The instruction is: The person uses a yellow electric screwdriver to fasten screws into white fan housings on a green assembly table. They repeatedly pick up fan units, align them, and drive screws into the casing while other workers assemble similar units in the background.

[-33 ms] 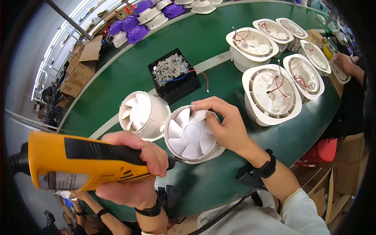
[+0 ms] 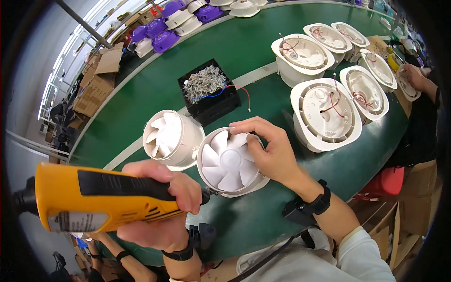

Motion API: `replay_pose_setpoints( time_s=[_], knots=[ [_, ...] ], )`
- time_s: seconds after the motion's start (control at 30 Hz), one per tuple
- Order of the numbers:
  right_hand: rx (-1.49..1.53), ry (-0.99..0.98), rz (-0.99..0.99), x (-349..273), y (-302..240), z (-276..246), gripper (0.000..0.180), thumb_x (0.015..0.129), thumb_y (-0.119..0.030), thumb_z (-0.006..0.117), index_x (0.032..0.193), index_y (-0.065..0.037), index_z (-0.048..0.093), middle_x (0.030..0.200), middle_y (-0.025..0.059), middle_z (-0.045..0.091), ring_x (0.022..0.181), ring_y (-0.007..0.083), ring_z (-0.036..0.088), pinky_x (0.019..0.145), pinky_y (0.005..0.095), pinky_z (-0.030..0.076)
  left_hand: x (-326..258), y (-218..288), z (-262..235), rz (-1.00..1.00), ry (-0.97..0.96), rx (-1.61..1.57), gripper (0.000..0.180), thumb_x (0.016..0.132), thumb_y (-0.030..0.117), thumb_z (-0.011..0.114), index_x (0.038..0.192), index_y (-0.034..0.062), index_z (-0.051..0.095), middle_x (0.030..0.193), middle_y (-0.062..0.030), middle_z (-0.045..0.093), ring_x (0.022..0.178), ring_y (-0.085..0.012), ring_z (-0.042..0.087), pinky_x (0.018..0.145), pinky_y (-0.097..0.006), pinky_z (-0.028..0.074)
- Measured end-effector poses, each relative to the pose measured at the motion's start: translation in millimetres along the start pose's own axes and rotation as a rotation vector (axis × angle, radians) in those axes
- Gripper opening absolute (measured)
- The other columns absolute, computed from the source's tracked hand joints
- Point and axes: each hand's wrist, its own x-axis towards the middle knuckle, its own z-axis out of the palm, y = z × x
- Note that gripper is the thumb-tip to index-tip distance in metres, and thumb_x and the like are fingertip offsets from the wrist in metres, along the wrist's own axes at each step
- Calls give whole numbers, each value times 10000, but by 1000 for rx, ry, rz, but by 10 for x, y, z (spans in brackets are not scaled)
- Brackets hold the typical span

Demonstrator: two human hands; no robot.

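My left hand (image 2: 176,202) is wrapped around a yellow and black electric screwdriver (image 2: 127,188). The tool lies nearly level, its black nose at the lower left rim of a white round fan housing (image 2: 201,162); whether the bit touches a screw is too small to tell. Inside that housing sits a white fan blade wheel (image 2: 230,160). My right hand (image 2: 270,148) grips the housing's upper right rim, fingers curled over the edge and thumb near the blades. Just left stands a second white fan housing (image 2: 185,141), tilted, with its own blades showing.
Behind the housings, a black box (image 2: 213,105) holds a heap of small screws, with a red and blue wire at it. Several white housings (image 2: 326,115) with red wires stand at right on the green table (image 2: 263,216). Purple and white covers (image 2: 164,41) line the far edge. Co-workers' hands (image 2: 416,77) show at right and lower left.
The rear end of the electric screwdriver has dipped slightly, along with my left hand. My right hand and the fan housing stay where they were.
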Motion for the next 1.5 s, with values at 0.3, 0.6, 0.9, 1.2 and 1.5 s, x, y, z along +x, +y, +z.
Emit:
replay_pose_setpoints(
  time_s=[0.3,0.6,0.9,1.2,1.5],
  knots=[
    [24,17,-46,-3,14,29,275,809,73,464,999,-7,647,1028,135,655,852,233,648,709,289,495,-11,-21,142,-50,75,120,694,827,690,528,989,23,431,552,-47,467,365,-142,420,328,-263,350],
    [-110,17,-2,-33,-141,-8,320,805,87,443,1042,-21,629,1040,121,644,849,268,652,712,343,509,44,153,10,128,287,251,751,866,650,514,1184,-23,414,565,-45,491,398,-135,446,377,-239,369],
    [-193,10,-121,-38,-181,6,496,756,114,406,1205,-43,549,1161,187,592,985,330,609,805,373,493,9,187,-74,55,154,117,750,872,658,492,1166,-27,408,588,-72,522,399,-169,481,377,-285,391],
    [-227,-83,79,-59,-313,-42,470,759,-10,564,1228,-15,530,1171,193,578,1015,333,602,889,419,464,-45,307,131,2,52,-63,743,866,684,467,1111,-14,393,568,-79,488,364,-182,449,342,-305,387],
    [55,-308,75,-25,-112,29,449,806,9,408,1244,25,509,1189,242,579,1067,383,582,927,396,450,-125,278,247,-28,5,-21,756,866,710,424,1097,-9,384,556,-83,478,375,-183,451,344,-307,391]
  ],
)
